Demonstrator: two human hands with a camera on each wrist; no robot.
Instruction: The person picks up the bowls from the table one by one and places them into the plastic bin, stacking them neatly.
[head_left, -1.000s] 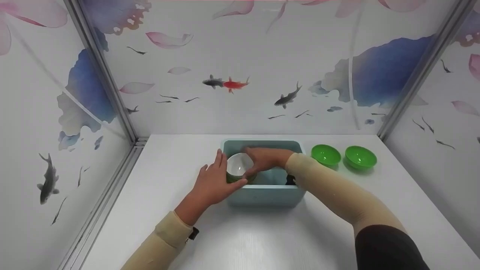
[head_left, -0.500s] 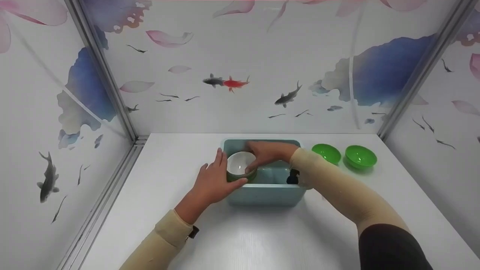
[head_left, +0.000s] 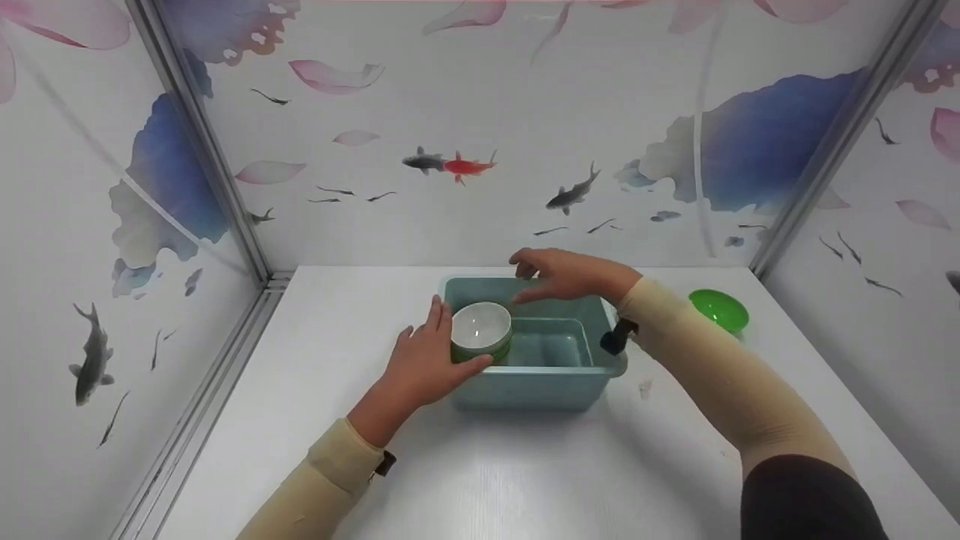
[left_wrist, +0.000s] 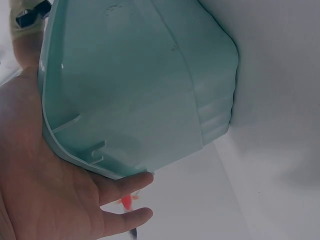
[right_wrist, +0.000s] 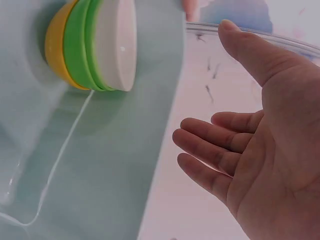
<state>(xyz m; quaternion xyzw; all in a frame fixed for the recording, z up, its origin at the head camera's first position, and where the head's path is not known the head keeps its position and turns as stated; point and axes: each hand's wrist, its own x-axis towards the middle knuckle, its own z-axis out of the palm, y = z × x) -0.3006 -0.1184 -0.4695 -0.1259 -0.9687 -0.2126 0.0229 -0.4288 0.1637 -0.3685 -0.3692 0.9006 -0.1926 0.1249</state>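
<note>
A white bowl (head_left: 481, 327) tops a nested stack inside the left end of a blue-green plastic tub (head_left: 532, 390). Below it in the right wrist view come green bowls (right_wrist: 80, 45) and a yellow bowl (right_wrist: 57, 42) at the bottom. My left hand (head_left: 426, 367) rests on the tub's left front corner, thumb along the front rim and fingers along the left side. In the left wrist view, the palm lies against the tub's rim with fingers extended. Over the tub's back rim hovers my right hand (head_left: 570, 274), holding nothing, its fingers loosely bent and thumb apart.
On the white table (head_left: 360, 315), right of the tub, sits a loose green bowl (head_left: 718, 310), partly overlapped by my right forearm. Panels printed with fish and petals (head_left: 465, 112) enclose the table at the back and both sides.
My right hand has let go of the white bowl and moved up and right, out of the tub. The forearm now hides the nearer loose green bowl. My left hand has stayed put.
</note>
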